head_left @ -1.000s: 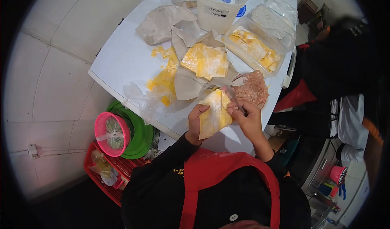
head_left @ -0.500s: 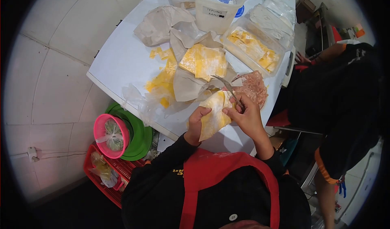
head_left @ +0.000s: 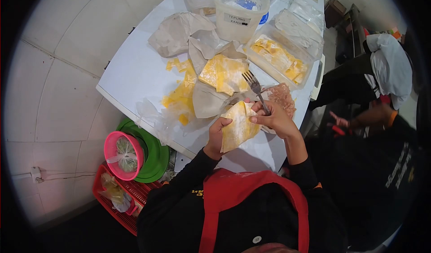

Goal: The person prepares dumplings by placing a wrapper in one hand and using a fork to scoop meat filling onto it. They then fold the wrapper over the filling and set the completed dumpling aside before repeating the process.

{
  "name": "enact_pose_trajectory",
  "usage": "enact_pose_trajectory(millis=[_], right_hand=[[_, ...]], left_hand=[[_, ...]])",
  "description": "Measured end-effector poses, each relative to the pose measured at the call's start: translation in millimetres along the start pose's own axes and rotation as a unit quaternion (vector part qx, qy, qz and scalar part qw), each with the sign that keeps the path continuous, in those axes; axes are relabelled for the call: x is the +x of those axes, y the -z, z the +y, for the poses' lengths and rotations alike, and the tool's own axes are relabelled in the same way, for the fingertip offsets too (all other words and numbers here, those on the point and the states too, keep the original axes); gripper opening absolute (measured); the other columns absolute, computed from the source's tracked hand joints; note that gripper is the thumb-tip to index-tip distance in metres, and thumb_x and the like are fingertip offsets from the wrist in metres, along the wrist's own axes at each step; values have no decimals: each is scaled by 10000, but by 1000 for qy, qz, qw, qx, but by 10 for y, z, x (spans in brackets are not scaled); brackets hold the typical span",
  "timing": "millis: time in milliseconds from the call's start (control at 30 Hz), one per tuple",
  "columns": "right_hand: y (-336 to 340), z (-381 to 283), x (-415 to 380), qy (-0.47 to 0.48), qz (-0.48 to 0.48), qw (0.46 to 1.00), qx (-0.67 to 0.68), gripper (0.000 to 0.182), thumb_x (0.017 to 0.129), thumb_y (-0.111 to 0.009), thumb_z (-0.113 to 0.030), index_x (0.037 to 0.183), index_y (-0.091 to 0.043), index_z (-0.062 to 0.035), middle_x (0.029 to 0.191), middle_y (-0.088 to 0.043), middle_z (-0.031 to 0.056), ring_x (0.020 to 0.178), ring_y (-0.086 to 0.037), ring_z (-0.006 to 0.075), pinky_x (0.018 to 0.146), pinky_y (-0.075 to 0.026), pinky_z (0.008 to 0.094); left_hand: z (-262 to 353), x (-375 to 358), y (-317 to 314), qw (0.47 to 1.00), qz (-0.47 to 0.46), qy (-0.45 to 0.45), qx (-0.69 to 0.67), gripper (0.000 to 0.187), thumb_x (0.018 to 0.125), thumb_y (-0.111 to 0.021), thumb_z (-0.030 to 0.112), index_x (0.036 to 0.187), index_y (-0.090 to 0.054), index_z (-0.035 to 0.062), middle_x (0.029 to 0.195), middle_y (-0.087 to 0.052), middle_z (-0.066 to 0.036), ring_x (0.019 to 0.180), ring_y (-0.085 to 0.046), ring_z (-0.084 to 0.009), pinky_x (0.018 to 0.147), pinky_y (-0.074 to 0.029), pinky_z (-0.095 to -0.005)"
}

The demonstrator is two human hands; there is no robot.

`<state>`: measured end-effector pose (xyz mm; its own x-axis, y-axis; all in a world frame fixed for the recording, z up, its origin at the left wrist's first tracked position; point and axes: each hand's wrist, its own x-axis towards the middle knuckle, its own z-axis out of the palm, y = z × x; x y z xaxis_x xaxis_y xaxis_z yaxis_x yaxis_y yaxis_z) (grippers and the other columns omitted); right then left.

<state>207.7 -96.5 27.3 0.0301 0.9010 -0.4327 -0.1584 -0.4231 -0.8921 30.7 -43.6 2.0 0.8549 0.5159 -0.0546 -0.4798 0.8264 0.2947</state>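
Observation:
My left hand [head_left: 216, 135] is closed around floury yellow dough sheets [head_left: 238, 127], held above the near edge of the table. My right hand [head_left: 279, 119] has a metal fork [head_left: 253, 83] in its grip, tines pointing up and away. Its thumb and fingers also pinch the right edge of the sheets. Just beyond that hand lies a mound of pink minced meat [head_left: 283, 98], partly covered by the hand and fork. A stack of yellow dough sheets [head_left: 229, 72] rests on brown paper [head_left: 205, 101] past the fork.
Yellow dough scraps [head_left: 179, 95] and clear plastic [head_left: 150, 113] lie to the left. Behind stand a labelled flour tub [head_left: 238, 28] and a clear container [head_left: 265, 71] of dough strips. A pink basin [head_left: 107, 152] is at lower left. Co-workers [head_left: 381, 163] are close on the right.
The fork has turned in my right hand, so its tines now show broadside. The near co-worker has shifted downward at right, and another person in pale clothing shows behind.

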Motion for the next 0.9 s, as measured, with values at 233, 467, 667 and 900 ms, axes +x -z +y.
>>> enact_pose_trajectory(millis=[233, 467, 667, 900], right_hand=[[119, -266, -74, 88, 14, 980, -178, 187, 720, -736, -35, 857, -610, -21, 699, -546, -55, 649, -490, 18, 585, -378, 166], [957, -1058, 96, 142, 21, 909, -392, 194, 729, -714, -42, 899, -633, 2, 781, -613, -8, 747, -524, 46, 662, -421, 205], [1958, -976, 1300, 82, 14, 888, -452, 221, 702, -744, -163, 868, -664, -40, 711, -603, 3, 699, -529, 93, 655, -415, 247], [2125, -682, 1682, 93, 77, 850, -512, 246, 686, -765, -223, 826, -646, -59, 698, -604, 26, 726, -559, 129, 654, -433, 292]], left_hand=[[-50, 161, 182, 986, 23, 34, -163, 656, 876, -382, 358, 1402, -241, -7, 1354, -378, -222, 1221, -432, -332, 1024, -344, -460], [7, 217, 306, 977, -55, 25, -205, 700, 834, -385, 297, 1427, -171, -6, 1396, -336, -226, 1250, -406, -348, 1039, -333, -456], [194, 171, 199, 980, -28, 2, -199, 782, 757, -415, 240, 1447, -118, 22, 1423, -305, -217, 1271, -381, -358, 1048, -315, -467], [347, -37, 384, 987, 15, -75, -142, 791, 764, -425, 259, 1450, -105, 30, 1453, -264, -186, 1304, -338, -343, 1070, -279, -464]])
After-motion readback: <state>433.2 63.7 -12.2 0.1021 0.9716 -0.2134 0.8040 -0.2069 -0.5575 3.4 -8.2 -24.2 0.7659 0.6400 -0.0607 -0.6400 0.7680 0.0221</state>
